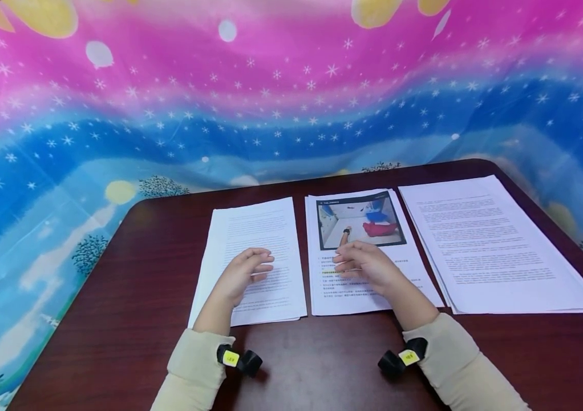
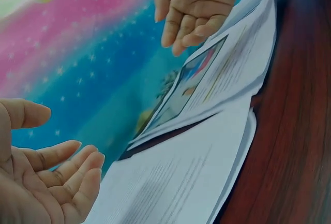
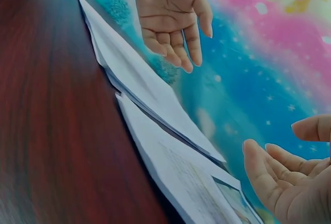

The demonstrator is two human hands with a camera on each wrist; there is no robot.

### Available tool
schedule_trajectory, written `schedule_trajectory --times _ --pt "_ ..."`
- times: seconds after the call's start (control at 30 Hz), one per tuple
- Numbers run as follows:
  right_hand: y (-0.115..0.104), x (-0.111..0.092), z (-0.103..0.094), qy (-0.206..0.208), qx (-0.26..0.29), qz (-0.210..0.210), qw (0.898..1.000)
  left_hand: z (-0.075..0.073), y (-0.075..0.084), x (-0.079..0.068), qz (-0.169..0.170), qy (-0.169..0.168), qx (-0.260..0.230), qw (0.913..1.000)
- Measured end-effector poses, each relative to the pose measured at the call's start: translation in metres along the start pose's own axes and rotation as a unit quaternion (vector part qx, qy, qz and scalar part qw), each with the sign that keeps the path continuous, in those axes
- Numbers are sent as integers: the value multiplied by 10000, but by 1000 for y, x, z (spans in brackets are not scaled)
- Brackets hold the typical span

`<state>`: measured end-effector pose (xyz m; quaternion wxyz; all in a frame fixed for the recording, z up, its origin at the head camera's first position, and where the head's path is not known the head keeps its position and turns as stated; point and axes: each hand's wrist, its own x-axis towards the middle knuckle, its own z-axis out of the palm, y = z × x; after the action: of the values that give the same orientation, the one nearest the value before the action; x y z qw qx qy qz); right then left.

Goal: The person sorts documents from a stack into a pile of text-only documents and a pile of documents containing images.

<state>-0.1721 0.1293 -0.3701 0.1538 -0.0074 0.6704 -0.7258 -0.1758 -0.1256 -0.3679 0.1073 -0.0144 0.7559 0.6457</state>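
Note:
Three stacks of printed paper lie side by side on a dark wooden table. Above the left stack (image 1: 260, 228) hovers my left hand (image 1: 242, 274), palm turned inward and fingers loosely bent, with nothing in it. Over the middle stack (image 1: 322, 297), whose top sheet bears a colour photo (image 1: 360, 222), my right hand (image 1: 368, 265) is held in the same way, also holding nothing. The right stack (image 1: 466, 245) shows lines of small text, and no hand is near it. Both wrist views show a gap between the left hand (image 2: 57, 182), the right hand (image 3: 295, 182) and the paper.
Around the stacks the dark table (image 1: 312, 359) shows bare wood, with its far edge just behind the paper. A pink and blue patterned cloth (image 1: 271, 85) hangs behind it. Each wrist wears a black camera band (image 1: 240, 359) over a pale sleeve (image 1: 196, 359).

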Motion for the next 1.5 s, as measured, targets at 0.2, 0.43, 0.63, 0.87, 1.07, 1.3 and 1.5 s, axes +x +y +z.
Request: schedule_trajectory --times 0.2,0.43,0.63,0.87,1.07,1.3,1.5 --pt "7 5 16 -11 186 277 9994 -19 -10 -3 -117 238 178 9995" --pt "9 16 31 -67 171 429 9989 -49 -29 0 -372 427 349 9978" --pt "10 23 36 -137 -17 413 9991 -79 -59 14 -547 759 525 9942" --pt "13 28 43 -221 -87 462 9986 -110 -82 21 -667 867 936 9896" --pt "14 31 52 -49 -267 559 9981 -125 -91 19 -660 951 1122 9869" --pt "14 33 60 136 -318 620 9975 -133 -96 19 -718 1241 1303 9810" --pt "15 35 64 232 -255 647 9973 -136 -98 20 -811 1283 1258 9804"
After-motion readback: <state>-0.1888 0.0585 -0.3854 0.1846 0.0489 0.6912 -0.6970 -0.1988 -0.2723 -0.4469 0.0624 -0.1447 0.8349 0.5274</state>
